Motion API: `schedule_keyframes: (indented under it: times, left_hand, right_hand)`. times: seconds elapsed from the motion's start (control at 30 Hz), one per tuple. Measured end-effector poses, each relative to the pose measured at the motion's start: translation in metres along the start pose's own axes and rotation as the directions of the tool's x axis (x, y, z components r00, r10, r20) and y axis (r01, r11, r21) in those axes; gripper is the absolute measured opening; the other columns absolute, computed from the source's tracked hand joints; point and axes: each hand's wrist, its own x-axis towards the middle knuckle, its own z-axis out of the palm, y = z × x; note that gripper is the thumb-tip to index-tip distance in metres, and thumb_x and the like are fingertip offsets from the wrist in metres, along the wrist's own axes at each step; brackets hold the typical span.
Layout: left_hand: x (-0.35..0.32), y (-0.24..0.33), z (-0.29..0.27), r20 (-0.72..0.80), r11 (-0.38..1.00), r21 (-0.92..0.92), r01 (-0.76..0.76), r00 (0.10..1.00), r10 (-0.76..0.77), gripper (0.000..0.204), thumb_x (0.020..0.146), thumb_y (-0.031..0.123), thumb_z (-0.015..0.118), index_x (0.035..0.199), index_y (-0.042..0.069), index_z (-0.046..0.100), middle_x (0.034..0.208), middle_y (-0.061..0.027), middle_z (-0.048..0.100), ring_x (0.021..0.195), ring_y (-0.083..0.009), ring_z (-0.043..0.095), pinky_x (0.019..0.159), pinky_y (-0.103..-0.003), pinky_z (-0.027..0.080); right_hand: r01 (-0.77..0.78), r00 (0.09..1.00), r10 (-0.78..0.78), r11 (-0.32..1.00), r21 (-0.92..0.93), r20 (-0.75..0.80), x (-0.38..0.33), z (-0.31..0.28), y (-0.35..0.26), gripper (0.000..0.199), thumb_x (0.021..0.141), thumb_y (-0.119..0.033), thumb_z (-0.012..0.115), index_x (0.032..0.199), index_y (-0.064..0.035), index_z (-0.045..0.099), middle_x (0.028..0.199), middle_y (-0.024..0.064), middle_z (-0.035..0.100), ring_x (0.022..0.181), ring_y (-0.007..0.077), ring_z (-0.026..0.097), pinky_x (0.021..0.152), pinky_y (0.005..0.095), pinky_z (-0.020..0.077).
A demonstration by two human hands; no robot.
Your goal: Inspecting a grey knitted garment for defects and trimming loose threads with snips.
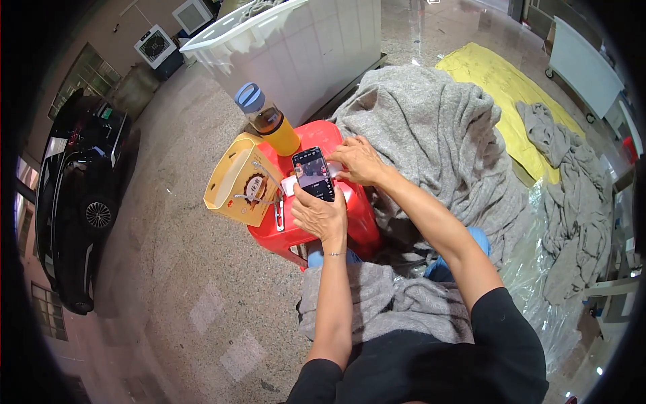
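My left hand point(324, 217) is closed around the lower end of a smartphone point(313, 176) with a lit screen, tilted above a red plastic stool point(323, 135). Beside the phone's right edge is my right hand point(360, 161), its fingers loosely bent and apart, with nothing visible in them. Something whitish shows under the phone, mostly hidden. On the stool's left side stands a tan paper bag point(245, 188) with a handle, and small metal thread snips point(279, 214) lie by it. Behind the phone is a bottle point(274, 128) with a blue lid and an amber lower part.
Grey knit fabric point(424, 121) is heaped right of the stool, and more fabric point(383, 296) covers my lap. A large white bin point(303, 54) stands behind. Yellow sheeting point(498, 81) and clear plastic point(538, 269) lie at right. A black car point(81, 195) is parked at left.
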Motion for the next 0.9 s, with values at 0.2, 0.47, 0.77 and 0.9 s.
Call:
schedule_keyframes:
  times: [0.2,0.47,0.77,0.9]
  left_hand:
    - [-0.009,-0.002,-0.01,0.021,0.998,-0.061,0.019,1.0,-0.018,0.093,0.064,0.045,0.079,0.134,0.002,0.035,0.119,-0.0187,0.051,0.106,-0.0353,0.048,0.082,-0.049,0.037]
    - [-0.08,-0.058,-0.071,0.074,0.828,-0.532,-0.177,0.965,0.253,0.064,0.073,0.026,0.078,0.125,0.002,0.049,0.117,-0.0188,0.057,0.109,-0.0316,0.053,0.09,-0.043,0.041]
    - [-0.145,-0.1,-0.137,0.601,0.853,-0.521,-0.002,0.71,0.369,0.014,0.082,0.011,0.07,0.091,0.001,0.067,0.081,-0.0096,0.065,0.073,-0.0194,0.061,0.065,-0.029,0.048]
    - [-0.146,-0.073,-0.139,0.548,0.815,-0.528,-0.237,0.639,0.54,0.033,0.071,0.022,0.078,0.097,0.007,0.066,0.096,-0.007,0.064,0.091,-0.026,0.055,0.082,-0.036,0.042]
  right_hand:
    - [-0.019,0.996,0.021,0.999,0.03,-0.082,-0.007,0.005,-0.004,0.047,0.07,-0.027,0.075,0.115,-0.0177,0.063,0.108,0.0013,0.064,0.112,0.0238,0.05,0.101,0.0509,0.0293]
    - [-0.106,0.921,0.184,0.967,0.232,-0.344,-0.103,-0.05,-0.036,0.049,0.075,-0.023,0.072,0.121,-0.0105,0.06,0.112,0.0096,0.063,0.112,0.0269,0.051,0.098,0.0421,0.0349]
    - [-0.649,0.754,0.629,0.672,0.357,0.187,-0.303,-0.067,-0.095,0.024,0.081,-0.017,0.067,0.102,-0.0044,0.066,0.092,0.0109,0.064,0.089,0.0293,0.057,0.08,0.0377,0.0454]
    - [-0.656,0.728,0.674,0.633,0.412,0.124,-0.317,-0.061,-0.118,0.023,0.079,-0.018,0.07,0.097,-0.0038,0.067,0.091,0.0109,0.063,0.091,0.0281,0.057,0.083,0.0366,0.0448]
